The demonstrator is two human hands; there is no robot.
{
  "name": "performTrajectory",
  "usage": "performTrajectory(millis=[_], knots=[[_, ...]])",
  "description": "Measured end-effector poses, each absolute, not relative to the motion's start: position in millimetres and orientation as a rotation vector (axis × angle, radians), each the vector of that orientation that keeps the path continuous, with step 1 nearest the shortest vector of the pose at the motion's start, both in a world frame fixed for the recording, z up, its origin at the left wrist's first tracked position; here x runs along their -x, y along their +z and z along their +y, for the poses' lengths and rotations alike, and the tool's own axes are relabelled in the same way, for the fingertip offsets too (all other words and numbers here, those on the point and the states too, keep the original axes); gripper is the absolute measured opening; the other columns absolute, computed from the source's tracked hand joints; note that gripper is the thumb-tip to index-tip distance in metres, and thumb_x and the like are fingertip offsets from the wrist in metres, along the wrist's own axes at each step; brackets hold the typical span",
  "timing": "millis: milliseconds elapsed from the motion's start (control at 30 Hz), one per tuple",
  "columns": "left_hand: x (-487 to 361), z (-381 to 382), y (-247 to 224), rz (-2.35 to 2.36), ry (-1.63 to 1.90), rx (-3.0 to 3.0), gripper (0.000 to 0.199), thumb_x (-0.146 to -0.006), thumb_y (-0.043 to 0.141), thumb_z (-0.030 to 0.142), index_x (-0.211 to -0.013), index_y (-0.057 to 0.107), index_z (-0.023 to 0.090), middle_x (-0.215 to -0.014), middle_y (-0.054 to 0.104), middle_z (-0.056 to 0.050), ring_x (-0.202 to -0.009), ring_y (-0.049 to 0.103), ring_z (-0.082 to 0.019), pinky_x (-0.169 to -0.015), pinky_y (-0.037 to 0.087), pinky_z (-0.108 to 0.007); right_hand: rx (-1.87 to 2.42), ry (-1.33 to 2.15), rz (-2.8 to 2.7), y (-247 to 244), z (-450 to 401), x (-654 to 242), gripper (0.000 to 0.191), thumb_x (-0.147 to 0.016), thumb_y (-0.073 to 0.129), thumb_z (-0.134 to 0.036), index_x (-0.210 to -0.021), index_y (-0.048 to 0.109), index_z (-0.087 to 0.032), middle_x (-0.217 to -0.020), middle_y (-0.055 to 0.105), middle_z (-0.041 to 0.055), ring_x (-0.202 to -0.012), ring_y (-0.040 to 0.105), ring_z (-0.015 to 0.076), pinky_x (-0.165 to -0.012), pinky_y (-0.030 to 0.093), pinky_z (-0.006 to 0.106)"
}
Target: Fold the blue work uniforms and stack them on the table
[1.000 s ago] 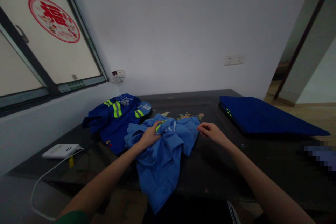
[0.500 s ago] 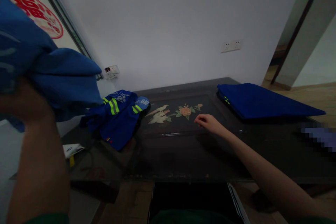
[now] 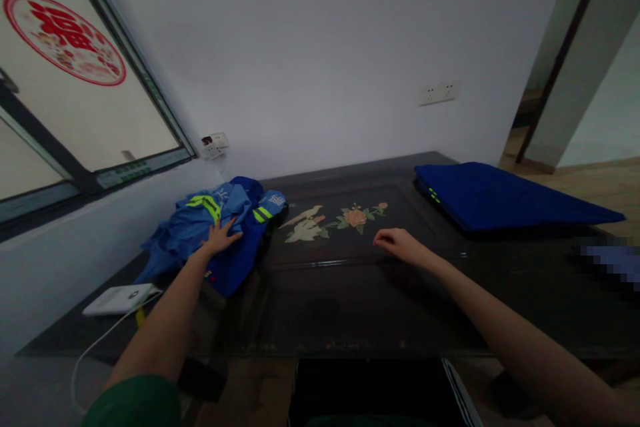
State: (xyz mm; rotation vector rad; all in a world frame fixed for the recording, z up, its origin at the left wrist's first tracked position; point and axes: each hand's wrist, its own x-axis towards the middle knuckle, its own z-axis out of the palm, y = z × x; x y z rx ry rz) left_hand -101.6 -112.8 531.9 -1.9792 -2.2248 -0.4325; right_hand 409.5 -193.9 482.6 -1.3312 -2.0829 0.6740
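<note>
Before us spreads a glossy dark desk (image 3: 340, 307), a bird and flowers decorating its top. On its right lies a broad, folded royal-blue cloth stack (image 3: 505, 200). On its left, a crumpled light-blue cloth garment (image 3: 175, 227) with yellow-green striping covers much of a deep-blue cloth garment (image 3: 245, 260). At the right edge, a bluish patch (image 3: 613, 263) is cut off and pixelated beyond recognition. A flat white device (image 3: 113, 300) sits near the garments. Our left hand (image 3: 220, 238) rests spread wide on the light-blue garment; our right hand (image 3: 397, 243), over the desk, has fingers curled narrow, their inner side hidden. Our left forearm partly hides a small yellow tag (image 3: 141, 317).
</note>
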Motion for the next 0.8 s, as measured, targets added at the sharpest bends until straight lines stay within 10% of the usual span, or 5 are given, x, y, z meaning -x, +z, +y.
performTrajectory(millis=[333,600,800], knots=[[29.6,-136.5,477.0,-1.857,-0.694,1.891,0.046,-0.089,0.043,0.018,-0.135,0.049,0.019,-0.154,0.024,-0.018,-0.143,0.018,-0.033,-0.111,0.003,-0.065,1.392,0.625,-1.94,495.7,-176.5,-446.8,0.025,-0.084,0.051,-0.035,-0.085,0.067,-0.016,-0.068,0.064,0.0033,-0.063,0.06,0.0165,-0.061,0.044,0.027],[-61.1,-152.9,454.2,-1.293,-0.625,2.625,0.039,-0.085,0.046,0.012,-0.118,0.06,0.027,-0.133,0.055,-0.008,-0.126,0.046,-0.023,-0.112,0.023,-0.052,2.357,-0.124,-1.437,527.1,-152.4,-618.4,0.032,-0.086,0.052,-0.027,-0.112,0.064,-0.014,-0.111,0.063,0.0243,-0.102,0.06,0.0345,-0.077,0.044,0.043],[-52.7,-152.9,451.2,-1.357,-0.743,2.608,0.033,-0.086,0.046,0.014,-0.113,0.063,0.023,-0.125,0.056,-0.01,-0.118,0.051,-0.025,-0.099,0.043,-0.045,2.598,-0.011,-1.025,481.1,-170.8,-671.8,0.053,-0.091,0.044,-0.044,-0.124,0.059,-0.005,-0.126,0.051,0.036,-0.123,0.045,0.0483,-0.083,0.04,0.061]])
